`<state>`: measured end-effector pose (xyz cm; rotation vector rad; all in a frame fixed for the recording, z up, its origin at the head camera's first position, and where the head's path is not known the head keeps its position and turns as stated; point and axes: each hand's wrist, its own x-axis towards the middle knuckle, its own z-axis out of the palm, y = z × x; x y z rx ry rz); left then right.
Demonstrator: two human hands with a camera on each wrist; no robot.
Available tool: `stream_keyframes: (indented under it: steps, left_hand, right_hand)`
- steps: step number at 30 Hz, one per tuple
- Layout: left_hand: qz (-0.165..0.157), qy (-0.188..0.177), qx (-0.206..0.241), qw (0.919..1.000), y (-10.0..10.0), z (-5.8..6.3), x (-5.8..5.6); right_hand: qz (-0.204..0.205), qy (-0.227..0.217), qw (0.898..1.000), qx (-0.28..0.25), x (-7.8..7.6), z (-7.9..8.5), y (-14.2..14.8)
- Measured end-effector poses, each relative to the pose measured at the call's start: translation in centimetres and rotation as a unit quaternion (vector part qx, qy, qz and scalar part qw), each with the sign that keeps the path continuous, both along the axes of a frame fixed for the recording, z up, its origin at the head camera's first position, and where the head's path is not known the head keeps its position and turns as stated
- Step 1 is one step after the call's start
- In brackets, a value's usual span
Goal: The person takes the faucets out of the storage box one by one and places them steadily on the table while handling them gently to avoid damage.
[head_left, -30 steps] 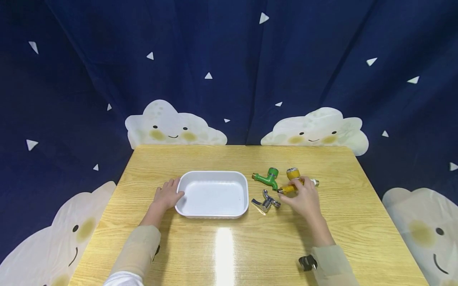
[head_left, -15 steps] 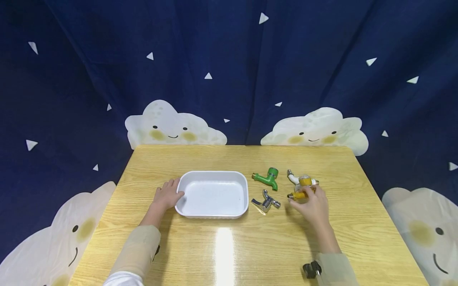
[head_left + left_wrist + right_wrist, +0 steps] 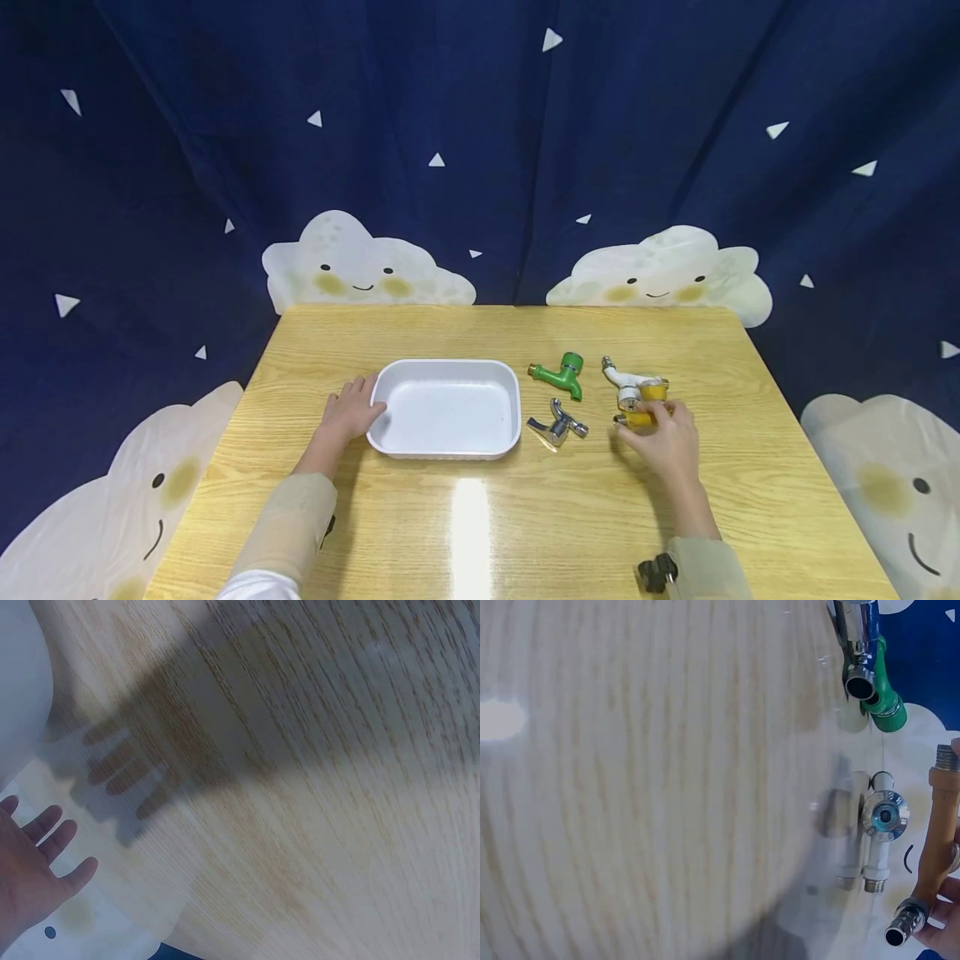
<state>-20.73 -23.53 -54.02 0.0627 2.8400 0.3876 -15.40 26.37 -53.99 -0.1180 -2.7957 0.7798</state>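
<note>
My left hand [image 3: 349, 410] lies at the left end of a white plastic tray [image 3: 444, 362], thumb over the rim. Its fingers look spread and fairly straight in the left wrist view [image 3: 34, 874]. My right hand [image 3: 669, 443] holds a yellow faucet [image 3: 637, 418] with a metal threaded end, which looks orange [image 3: 939, 832] in the right wrist view. Just behind it lies a white faucet [image 3: 618, 377], partly covered by the yellow one's knob in the head view. Farther left are a green faucet [image 3: 558, 378] and a chrome faucet [image 3: 557, 427].
A light wooden table [image 3: 570, 517] bears everything, with a bright light reflection on its front middle. Behind it hangs a dark blue curtain [image 3: 495, 150] with white triangles and smiling clouds.
My right hand has carried the yellow faucet rightward and toward me, uncovering more of the white faucet. My left hand and the tray have stayed put.
</note>
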Motion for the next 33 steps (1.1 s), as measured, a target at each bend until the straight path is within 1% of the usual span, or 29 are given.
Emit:
stream_keyframes:
  steps: [5, 11, 19, 25, 33]
  left_hand:
    - [-0.002, 0.003, 0.003, 1.0, 0.0, 0.1, 0.1]
    - [0.002, -0.004, 0.006, 1.0, 0.1, 0.2, 0.1]
    - [0.003, -0.005, 0.006, 1.0, 0.0, 0.2, 0.1]
    - [0.002, -0.004, 0.007, 1.0, 0.0, 0.2, 0.2]
    - [0.004, -0.006, 0.008, 0.9999, 0.0, 0.2, 0.1]
  right_hand:
    - [-0.019, -0.004, 1.0, -0.002, 0.2, -0.6, 0.3]
    - [-0.038, -0.017, 0.999, -0.004, 0.4, -0.8, 0.5]
    - [-0.05, -0.04, 0.998, 0.006, 0.7, -1.4, 0.6]
    - [-0.061, -0.063, 0.996, 0.004, 0.9, -1.5, 0.6]
    - [-0.065, -0.088, 0.994, 0.003, 1.1, -1.9, 0.6]
